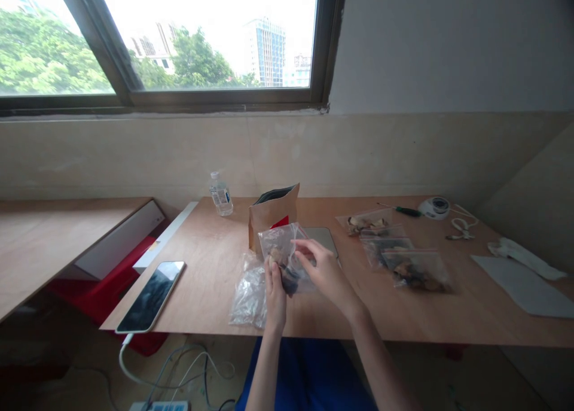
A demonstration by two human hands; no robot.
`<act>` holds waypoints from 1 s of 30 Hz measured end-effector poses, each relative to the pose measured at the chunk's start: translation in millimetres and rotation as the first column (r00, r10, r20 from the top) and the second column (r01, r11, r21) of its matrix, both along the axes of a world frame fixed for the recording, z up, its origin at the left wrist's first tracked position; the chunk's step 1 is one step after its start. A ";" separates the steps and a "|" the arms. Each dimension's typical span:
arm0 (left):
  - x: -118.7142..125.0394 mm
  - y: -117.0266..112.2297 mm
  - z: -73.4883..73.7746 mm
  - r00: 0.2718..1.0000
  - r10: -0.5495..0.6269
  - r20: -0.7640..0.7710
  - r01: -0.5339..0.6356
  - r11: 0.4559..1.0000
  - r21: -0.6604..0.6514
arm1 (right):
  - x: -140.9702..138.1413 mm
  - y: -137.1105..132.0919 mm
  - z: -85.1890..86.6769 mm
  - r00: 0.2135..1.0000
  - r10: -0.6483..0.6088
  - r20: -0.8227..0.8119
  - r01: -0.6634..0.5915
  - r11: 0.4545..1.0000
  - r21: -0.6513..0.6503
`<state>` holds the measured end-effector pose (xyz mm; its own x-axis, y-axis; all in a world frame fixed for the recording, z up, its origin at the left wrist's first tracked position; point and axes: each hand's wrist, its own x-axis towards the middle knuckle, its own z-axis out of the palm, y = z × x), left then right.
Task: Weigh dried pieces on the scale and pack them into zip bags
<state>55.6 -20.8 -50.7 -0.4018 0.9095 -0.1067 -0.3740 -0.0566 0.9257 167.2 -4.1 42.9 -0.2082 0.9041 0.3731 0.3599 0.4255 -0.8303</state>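
Observation:
My left hand (275,294) grips the lower left side of a clear zip-lock bag (280,239) holding dried brown and dark pieces. At the bag's upper right edge, the thumb and fingers of my right hand (323,272) are closed on the plastic. The bag is tilted up above the table. Just behind it stands a brown kraft paper pouch (264,218), its top open and a red patch partly hidden. A flat silvery object (326,239) lies behind my right hand, mostly covered. Crumpled clear plastic bags (248,297) lie beside my left hand.
Several filled items lie right: a far zip-lock bag (365,222), a middle bag (385,248) and a near bag (424,270). Beyond are a screwdriver (408,211), a dome camera (434,207) and white paper (522,285). Leftward are a bottle (221,197) and a cabled phone (151,297).

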 end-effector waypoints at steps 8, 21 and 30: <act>-14.8 27.9 -35.5 0.988 -0.025 0.151 0.011 0.995 0.095 | -16.0 46.6 -24.2 0.935 0.348 0.062 -0.347 0.937 -0.028; -16.9 28.9 -48.7 0.993 -0.052 0.110 0.043 0.995 0.086 | -18.9 65.2 -33.6 0.864 0.491 0.111 -0.464 0.862 -0.205; -15.0 27.1 -36.2 0.986 0.012 0.165 -0.020 0.999 0.043 | -2.8 52.3 -26.9 0.932 0.312 -0.187 -0.351 0.905 -0.240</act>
